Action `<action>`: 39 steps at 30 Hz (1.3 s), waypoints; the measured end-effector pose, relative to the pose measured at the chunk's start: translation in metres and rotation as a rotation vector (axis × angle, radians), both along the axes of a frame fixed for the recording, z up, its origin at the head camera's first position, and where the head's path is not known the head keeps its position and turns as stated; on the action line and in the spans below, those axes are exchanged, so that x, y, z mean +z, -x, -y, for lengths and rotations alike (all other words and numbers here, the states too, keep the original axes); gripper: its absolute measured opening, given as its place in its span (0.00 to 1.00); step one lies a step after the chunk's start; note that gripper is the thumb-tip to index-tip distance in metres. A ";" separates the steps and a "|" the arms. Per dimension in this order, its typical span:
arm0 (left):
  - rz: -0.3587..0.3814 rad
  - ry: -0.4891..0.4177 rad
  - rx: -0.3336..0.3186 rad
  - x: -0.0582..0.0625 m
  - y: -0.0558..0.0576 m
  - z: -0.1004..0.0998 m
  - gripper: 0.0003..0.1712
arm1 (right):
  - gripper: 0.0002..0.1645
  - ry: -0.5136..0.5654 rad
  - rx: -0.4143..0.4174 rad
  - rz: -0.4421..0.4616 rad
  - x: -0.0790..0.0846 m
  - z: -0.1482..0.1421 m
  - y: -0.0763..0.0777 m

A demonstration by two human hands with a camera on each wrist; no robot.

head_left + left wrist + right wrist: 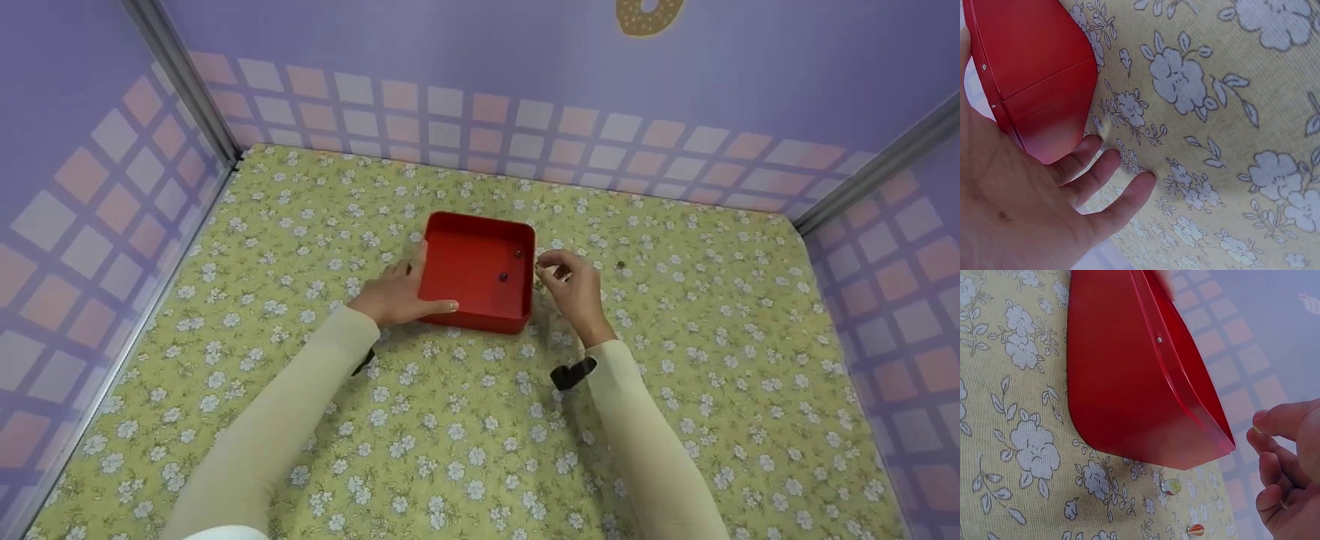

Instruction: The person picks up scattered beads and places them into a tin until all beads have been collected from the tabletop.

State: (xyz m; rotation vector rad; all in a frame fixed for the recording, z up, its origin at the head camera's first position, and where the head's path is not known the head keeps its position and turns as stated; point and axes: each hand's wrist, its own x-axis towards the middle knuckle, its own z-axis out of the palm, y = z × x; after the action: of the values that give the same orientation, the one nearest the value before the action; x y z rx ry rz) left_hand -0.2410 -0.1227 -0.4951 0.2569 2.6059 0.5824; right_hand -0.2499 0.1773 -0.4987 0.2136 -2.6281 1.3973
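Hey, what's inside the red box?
A marble and, farther back to the right, another marble. The left hand covers part of the box's near-left corner; anything beneath can't be seen.

The box [466,271] is showing plain red inside and out. One marble [1171,486] is showing yellow-green and white, another marble [1195,530] is carrying orange stripes, and the pinched marble [1257,429] is glinting yellow-green. The cloth [450,409] is bearing white flowers on yellow-green. The sleeves [274,420] are looking cream; the purple walls [450,45] are displaying pink and white squares.
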 end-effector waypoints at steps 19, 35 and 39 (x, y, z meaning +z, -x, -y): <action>-0.001 -0.016 0.000 -0.002 -0.001 -0.001 0.69 | 0.13 0.056 0.003 0.103 0.001 0.003 -0.002; -0.016 -0.013 0.013 -0.004 0.001 -0.001 0.70 | 0.12 0.096 0.010 0.090 0.000 0.005 -0.002; -0.022 -0.015 0.011 -0.005 0.001 0.000 0.70 | 0.12 0.079 0.008 0.082 0.000 0.006 -0.001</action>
State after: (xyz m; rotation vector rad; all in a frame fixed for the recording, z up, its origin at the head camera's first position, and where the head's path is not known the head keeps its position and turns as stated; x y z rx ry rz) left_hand -0.2421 -0.1225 -0.4996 0.2551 2.6269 0.6066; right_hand -0.2487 0.1716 -0.4988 0.1600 -2.6325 1.5411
